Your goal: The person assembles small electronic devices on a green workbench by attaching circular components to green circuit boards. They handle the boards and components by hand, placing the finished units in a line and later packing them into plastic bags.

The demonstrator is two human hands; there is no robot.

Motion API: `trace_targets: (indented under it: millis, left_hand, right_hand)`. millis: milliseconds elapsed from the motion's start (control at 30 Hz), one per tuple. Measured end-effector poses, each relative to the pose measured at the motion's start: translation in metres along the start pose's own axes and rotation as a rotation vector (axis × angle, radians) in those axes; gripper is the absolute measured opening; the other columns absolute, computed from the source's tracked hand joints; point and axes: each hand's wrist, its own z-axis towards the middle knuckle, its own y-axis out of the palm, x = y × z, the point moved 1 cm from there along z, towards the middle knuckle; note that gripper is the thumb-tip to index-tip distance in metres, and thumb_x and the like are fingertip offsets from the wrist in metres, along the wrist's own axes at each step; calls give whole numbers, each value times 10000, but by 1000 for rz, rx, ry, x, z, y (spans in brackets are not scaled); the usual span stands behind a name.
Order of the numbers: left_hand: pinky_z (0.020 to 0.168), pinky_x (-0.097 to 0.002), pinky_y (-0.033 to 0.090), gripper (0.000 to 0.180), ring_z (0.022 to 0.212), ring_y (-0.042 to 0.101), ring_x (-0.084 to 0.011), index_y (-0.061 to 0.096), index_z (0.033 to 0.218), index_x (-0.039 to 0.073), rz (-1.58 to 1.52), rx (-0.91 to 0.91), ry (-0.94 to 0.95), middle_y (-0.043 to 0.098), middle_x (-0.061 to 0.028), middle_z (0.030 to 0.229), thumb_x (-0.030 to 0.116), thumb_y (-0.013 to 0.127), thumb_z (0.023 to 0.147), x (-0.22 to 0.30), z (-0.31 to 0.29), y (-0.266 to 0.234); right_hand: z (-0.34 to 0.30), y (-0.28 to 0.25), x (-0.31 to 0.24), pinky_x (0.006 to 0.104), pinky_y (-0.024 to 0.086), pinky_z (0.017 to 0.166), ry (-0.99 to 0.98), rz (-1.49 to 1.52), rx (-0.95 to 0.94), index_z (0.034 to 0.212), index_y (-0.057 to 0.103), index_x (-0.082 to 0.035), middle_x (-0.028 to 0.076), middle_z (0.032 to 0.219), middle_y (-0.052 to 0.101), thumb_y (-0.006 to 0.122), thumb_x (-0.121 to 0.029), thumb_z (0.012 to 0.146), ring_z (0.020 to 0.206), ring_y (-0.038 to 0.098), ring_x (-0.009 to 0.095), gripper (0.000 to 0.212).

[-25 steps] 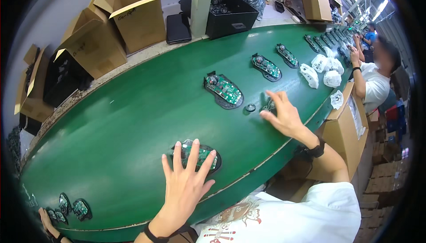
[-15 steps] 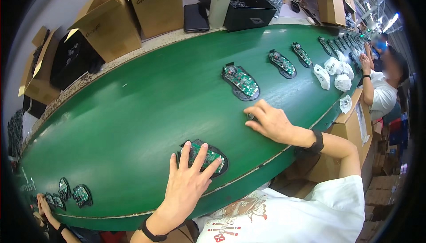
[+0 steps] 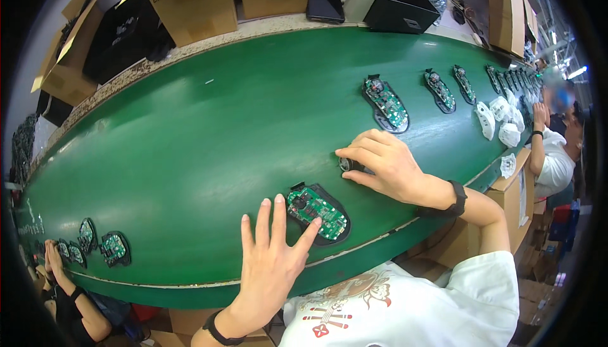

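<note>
My left hand (image 3: 275, 245) is open, its fingers spread over the green work surface (image 3: 209, 157). Its thumb touches a green circuit board (image 3: 324, 215) lying in a black, mouse-shaped shell (image 3: 345, 211) just to the right. Beyond that board, my right hand (image 3: 386, 163) is closed in a pinch on a small dark round part (image 3: 346, 164), held low over the surface. The fingers cover much of that part, so its exact kind cannot be made out. Past my right hand lies another shell with a green circuit board (image 3: 387, 103).
More boards in shells (image 3: 440, 90) run away to the far right, beside white plastic shells (image 3: 508, 134). Others (image 3: 114, 249) lie at the left near a co-worker's hands (image 3: 57, 259). Cardboard boxes (image 3: 190, 5) and a black bin (image 3: 405, 11) line the far edge. Another person (image 3: 551, 150) sits at right.
My left hand's fingers have slid left off the circuit board, leaving the thumb on its edge. My right hand still pinches the dark part, which now shows more. The whole view has shifted.
</note>
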Motion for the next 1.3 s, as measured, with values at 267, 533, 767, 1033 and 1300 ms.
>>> trace_targets:
  millis: [267, 533, 767, 1033, 1300]
  left_hand:
    - [1072, -649, 348, 506, 1351, 440, -423, 598, 1355, 201, 8, 79, -40, 458, -309, 1432, 193, 646, 851, 12, 4, 8]
    - [1063, -688, 333, 514, 1355, 436, -396, 628, 1304, 195, -4, 91, -59, 460, -284, 1436, 168, 684, 794, 8, 6, 12]
    - [1065, -673, 346, 485, 1317, 470, -378, 637, 1299, 215, -7, 149, -36, 469, -282, 1429, 162, 662, 818, 4, 5, 17]
    - [1051, -641, 375, 512, 1262, 520, -349, 680, 1223, 252, 20, 155, -68, 491, -245, 1425, 179, 793, 729, 6, 7, 18]
    - [1086, -616, 361, 522, 1211, 557, -347, 597, 1374, 260, 70, 136, -32, 480, -281, 1417, 146, 599, 865, 4, 8, 18]
  right_hand:
    - [16, 1, -44, 383, 479, 810, -157, 169, -33, 1172, 670, -41, 60, 1026, 655, 769, -172, 775, 969, 610, 239, 430]
    - [26, 23, -52, 379, 495, 760, -272, 70, -14, 1191, 661, -6, 70, 1040, 650, 753, -139, 786, 910, 610, 242, 436]
    - [27, 16, -59, 355, 460, 749, -262, -14, -119, 1183, 665, -5, 72, 1031, 639, 704, -111, 784, 866, 585, 222, 415]
    - [30, 17, -58, 356, 455, 774, -161, 24, -154, 1251, 647, -96, 50, 1069, 609, 736, -177, 768, 919, 558, 215, 498]
    - [23, 9, -54, 280, 477, 593, -203, 31, -97, 1167, 673, -38, 24, 974, 617, 725, -132, 719, 832, 563, 179, 461]
